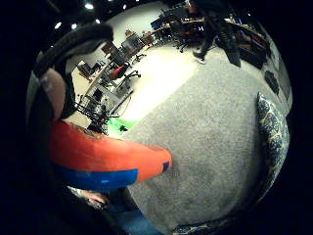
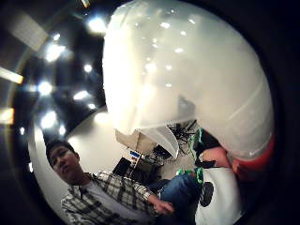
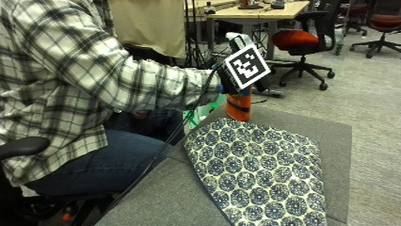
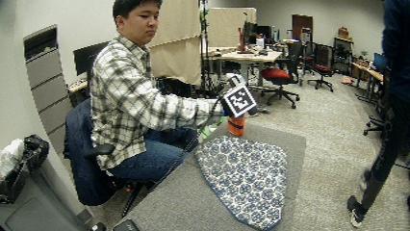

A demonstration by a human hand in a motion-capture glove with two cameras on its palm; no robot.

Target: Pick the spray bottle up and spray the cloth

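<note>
The spray bottle (image 3: 238, 107) has an orange base with a blue band and a white upper part. It is upright at the far edge of the grey table (image 3: 332, 136), just beyond the blue-and-white patterned cloth (image 3: 263, 169). I cannot tell whether its base touches the table. My gloved right hand (image 3: 225, 84) grips its upper part, largely hidden behind the glove's gear. In the little finger side palm view the orange bottle (image 1: 107, 156) lies close to the palm, with the grey table (image 1: 210, 137) and the cloth (image 1: 274, 132) beyond. The bottle's white top (image 2: 187, 70) fills the thumb side view.
The cloth (image 4: 247, 175) lies flat and covers much of the table (image 4: 295, 139). Behind the table stand a red office chair (image 3: 294, 40) and a wooden desk (image 3: 251, 12). The person sits on a chair at the table's left side.
</note>
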